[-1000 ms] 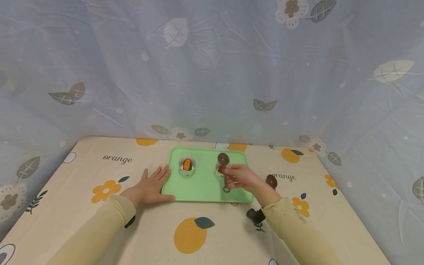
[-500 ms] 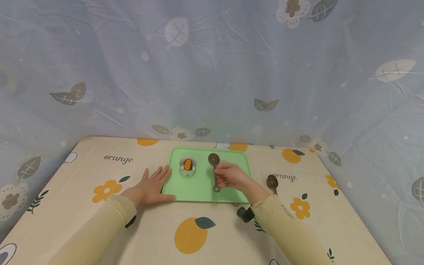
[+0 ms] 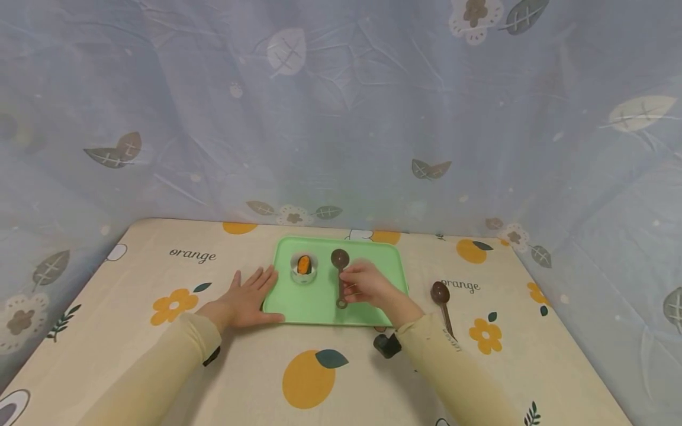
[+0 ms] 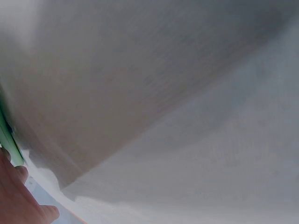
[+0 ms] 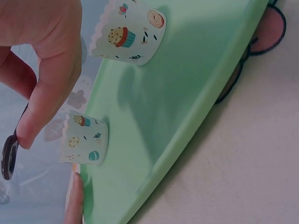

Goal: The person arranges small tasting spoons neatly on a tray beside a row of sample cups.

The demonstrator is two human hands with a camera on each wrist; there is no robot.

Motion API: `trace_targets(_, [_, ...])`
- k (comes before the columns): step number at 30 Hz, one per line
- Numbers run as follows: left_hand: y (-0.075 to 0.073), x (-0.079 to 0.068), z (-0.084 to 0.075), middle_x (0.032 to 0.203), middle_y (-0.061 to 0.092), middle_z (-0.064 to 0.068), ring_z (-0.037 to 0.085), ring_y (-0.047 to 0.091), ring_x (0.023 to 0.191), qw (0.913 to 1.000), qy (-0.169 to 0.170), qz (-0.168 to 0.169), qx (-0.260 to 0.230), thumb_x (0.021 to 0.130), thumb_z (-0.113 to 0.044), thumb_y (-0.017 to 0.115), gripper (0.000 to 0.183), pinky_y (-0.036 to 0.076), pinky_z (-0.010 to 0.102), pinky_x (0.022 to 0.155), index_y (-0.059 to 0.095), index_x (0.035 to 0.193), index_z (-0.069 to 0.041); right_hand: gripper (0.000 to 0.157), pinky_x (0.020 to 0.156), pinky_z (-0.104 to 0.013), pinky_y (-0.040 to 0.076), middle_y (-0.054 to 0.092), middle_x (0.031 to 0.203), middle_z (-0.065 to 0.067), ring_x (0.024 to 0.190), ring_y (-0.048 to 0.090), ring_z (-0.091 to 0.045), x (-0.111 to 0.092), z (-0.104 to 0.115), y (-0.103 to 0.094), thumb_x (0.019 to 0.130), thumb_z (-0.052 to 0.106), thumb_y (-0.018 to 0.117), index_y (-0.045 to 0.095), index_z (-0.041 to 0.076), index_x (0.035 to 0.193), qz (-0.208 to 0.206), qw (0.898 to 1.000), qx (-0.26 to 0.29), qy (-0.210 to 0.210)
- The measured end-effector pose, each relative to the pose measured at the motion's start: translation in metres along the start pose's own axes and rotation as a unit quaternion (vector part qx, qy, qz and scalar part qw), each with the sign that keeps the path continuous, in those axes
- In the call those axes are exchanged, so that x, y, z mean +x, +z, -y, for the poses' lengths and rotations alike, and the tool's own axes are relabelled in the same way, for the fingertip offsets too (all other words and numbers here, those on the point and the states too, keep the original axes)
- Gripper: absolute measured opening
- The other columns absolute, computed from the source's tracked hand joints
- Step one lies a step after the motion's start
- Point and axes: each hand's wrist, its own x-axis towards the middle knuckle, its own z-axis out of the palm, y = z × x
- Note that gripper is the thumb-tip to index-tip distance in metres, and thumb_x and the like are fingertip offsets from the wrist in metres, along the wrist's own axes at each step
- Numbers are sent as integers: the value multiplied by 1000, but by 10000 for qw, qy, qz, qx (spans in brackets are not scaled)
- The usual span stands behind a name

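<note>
My right hand (image 3: pixel 367 286) pinches the handle of a brown spoon (image 3: pixel 340 259) with a round bowl and a ring at the handle's end. It is held up over the green tray (image 3: pixel 319 307). A white paper cup (image 3: pixel 303 279) on the tray's left side has an orange-topped, dark-sided piece (image 3: pixel 303 264) in it. Another printed paper cup (image 5: pixel 135 35) shows in the right wrist view; my right hand hides it in the head view. My left hand (image 3: pixel 246 302) rests flat with spread fingers at the tray's left edge.
A second brown spoon (image 3: pixel 441 294) lies on the patterned tablecloth (image 3: pixel 256 373), right of the tray. A pale blue printed curtain (image 3: pixel 341 118) hangs behind and at the sides. A black device (image 3: pixel 387 345) sits at my right wrist.
My right hand has carried the spoon left, from over the right cup with its red content to between the cups. The second spoon has come further into view. My left hand stays put.
</note>
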Motion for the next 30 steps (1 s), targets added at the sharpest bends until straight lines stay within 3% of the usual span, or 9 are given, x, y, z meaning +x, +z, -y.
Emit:
trace_targets(12, [-3, -2, -3, 157, 9, 19, 41, 9, 143, 10000, -1, 8, 38, 82, -65, 52, 101, 0, 70, 106, 15, 149, 1, 33, 50, -18, 48, 51, 65, 1, 51, 51, -6, 8, -5, 10, 96, 6, 48, 49, -12, 124, 52, 9995, 286, 152])
trace_targets(30, [-5, -2, -3, 157, 9, 19, 41, 9, 143, 10000, -45, 45, 29, 82, -66, 53, 101, -1, 70, 106, 15, 149, 1, 24, 50, -18, 49, 52, 66, -1, 52, 52, -8, 18, -17, 17, 96, 7, 49, 53, -8, 114, -31, 9991, 341, 257])
